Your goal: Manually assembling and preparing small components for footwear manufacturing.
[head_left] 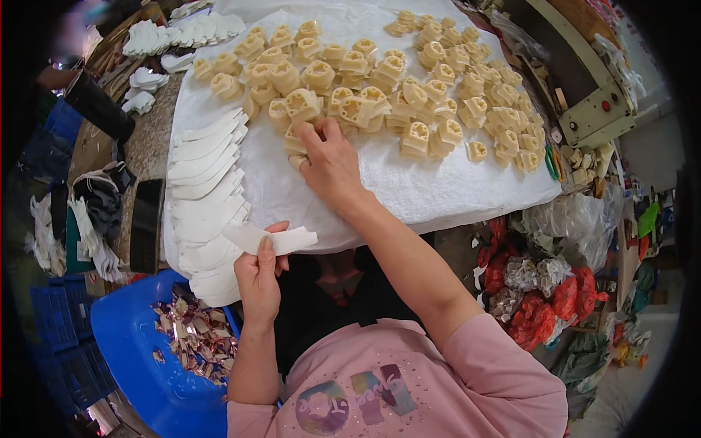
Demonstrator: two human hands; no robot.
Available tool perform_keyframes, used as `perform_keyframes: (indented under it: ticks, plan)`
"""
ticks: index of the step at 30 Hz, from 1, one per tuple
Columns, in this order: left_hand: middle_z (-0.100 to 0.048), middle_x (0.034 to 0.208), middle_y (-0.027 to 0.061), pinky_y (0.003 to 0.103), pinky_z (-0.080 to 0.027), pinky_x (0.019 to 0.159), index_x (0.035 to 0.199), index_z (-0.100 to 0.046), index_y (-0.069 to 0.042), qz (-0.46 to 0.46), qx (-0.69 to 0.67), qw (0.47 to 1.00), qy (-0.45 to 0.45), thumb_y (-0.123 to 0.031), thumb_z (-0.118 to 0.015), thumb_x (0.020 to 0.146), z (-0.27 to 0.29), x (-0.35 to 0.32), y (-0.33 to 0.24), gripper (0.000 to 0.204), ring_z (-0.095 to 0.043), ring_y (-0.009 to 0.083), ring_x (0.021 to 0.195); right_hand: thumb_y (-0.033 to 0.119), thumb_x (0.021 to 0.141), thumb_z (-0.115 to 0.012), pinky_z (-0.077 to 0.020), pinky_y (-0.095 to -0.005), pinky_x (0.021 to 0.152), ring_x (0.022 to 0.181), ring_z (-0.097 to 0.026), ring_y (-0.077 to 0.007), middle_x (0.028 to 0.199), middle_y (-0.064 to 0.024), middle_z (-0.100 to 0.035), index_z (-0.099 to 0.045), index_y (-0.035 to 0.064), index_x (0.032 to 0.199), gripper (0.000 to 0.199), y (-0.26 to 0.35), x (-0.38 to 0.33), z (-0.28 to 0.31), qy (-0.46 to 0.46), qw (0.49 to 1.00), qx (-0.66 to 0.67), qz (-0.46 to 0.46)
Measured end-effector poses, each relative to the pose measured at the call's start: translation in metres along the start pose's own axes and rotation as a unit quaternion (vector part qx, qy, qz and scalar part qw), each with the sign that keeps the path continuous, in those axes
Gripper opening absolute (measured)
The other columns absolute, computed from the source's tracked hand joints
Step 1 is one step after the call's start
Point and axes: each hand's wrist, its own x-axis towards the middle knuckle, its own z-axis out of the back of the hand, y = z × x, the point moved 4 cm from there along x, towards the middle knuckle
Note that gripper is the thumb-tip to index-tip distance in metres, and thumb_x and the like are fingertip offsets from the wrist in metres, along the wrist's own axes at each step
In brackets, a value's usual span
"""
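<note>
My left hand (pixel 258 281) pinches a curved white strip (pixel 281 241) between thumb and fingers, just over the near edge of the table. Farther out, my right hand (pixel 330 164) has its fingers closed on a cream block (pixel 294 140), shaped like a shoe heel, at the near edge of a pile; the fingers partly hide it. Many similar cream blocks (pixel 354 62), with hollow, ribbed tops, spread over the white cloth (pixel 409 197). To the left lies an overlapping row of white strips (pixel 207 175), close to my left hand.
A blue tub (pixel 146 350) holding shiny scraps stands at the lower left. On the left ledge are a dark phone (pixel 147 226) and a black cylinder (pixel 100 106). More white pieces (pixel 182 33) lie at the far left. A greenish machine (pixel 599 113) and red plastic bags (pixel 533 321) are on the right.
</note>
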Motion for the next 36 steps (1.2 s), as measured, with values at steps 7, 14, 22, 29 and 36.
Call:
perform_keyframes:
  ticks: [7, 14, 22, 29, 36]
  plan:
    - [-0.052, 0.066, -0.0006, 0.020, -0.031, 0.052, 0.106, -0.062, 0.003, -0.007, -0.014, 0.999, -0.028, -0.023, -0.040, 0.098, 0.008, -0.004, 0.001, 0.035, -0.042, 0.0046, 0.058, -0.004, 0.064, -0.061, -0.0495, -0.0389, 0.071, 0.088, -0.054, -0.0344, 0.102, -0.0166, -0.046, -0.056, 0.0085, 0.102, 0.040, -0.015, -0.007, 0.025, -0.129, 0.984, 0.084, 0.091]
    - [-0.054, 0.068, 0.0006, 0.020, -0.033, 0.052, 0.105, -0.061, 0.004, 0.018, -0.069, 0.996, -0.049, -0.022, -0.040, 0.097, 0.009, -0.001, 0.004, 0.035, -0.044, 0.0057, 0.058, 0.002, 0.067, -0.068, -0.0455, -0.0372, 0.080, 0.096, -0.051, -0.0316, 0.105, -0.0154, -0.049, -0.054, 0.0047, 0.106, 0.042, -0.004, -0.008, 0.014, 0.019, 0.996, 0.084, 0.040]
    - [-0.059, 0.083, 0.0087, 0.024, -0.041, 0.058, 0.115, -0.052, 0.007, 0.004, -0.243, 0.969, -0.039, -0.026, -0.036, 0.099, 0.010, 0.001, -0.003, 0.040, -0.052, 0.0123, 0.065, 0.005, 0.063, -0.069, -0.0408, -0.0401, 0.090, 0.109, -0.042, -0.0348, 0.115, -0.0163, -0.045, -0.055, 0.0077, 0.108, 0.047, -0.009, -0.041, 0.048, 0.077, 0.993, 0.032, 0.083]
    - [-0.051, 0.124, 0.0138, 0.034, -0.038, 0.094, 0.122, -0.047, 0.004, -0.030, -0.274, 0.961, -0.017, -0.029, -0.034, 0.099, -0.018, 0.018, 0.001, 0.042, -0.049, 0.0199, 0.112, 0.004, 0.064, -0.067, -0.0399, -0.0404, 0.092, 0.112, -0.041, -0.0353, 0.120, -0.0160, -0.045, -0.059, 0.0039, 0.102, 0.039, 0.011, -0.038, 0.052, 0.084, 0.988, 0.010, 0.129]
    - [-0.038, 0.138, 0.0109, 0.035, -0.028, 0.105, 0.137, -0.032, -0.002, -0.027, -0.242, 0.966, 0.084, -0.032, -0.028, 0.100, -0.052, 0.030, -0.013, 0.048, -0.036, 0.0198, 0.126, 0.000, 0.067, -0.062, -0.0446, -0.0351, 0.083, 0.098, -0.049, -0.0292, 0.105, -0.0105, -0.053, -0.062, 0.0033, 0.096, 0.029, 0.016, -0.032, 0.041, 0.120, 0.985, -0.036, 0.115]
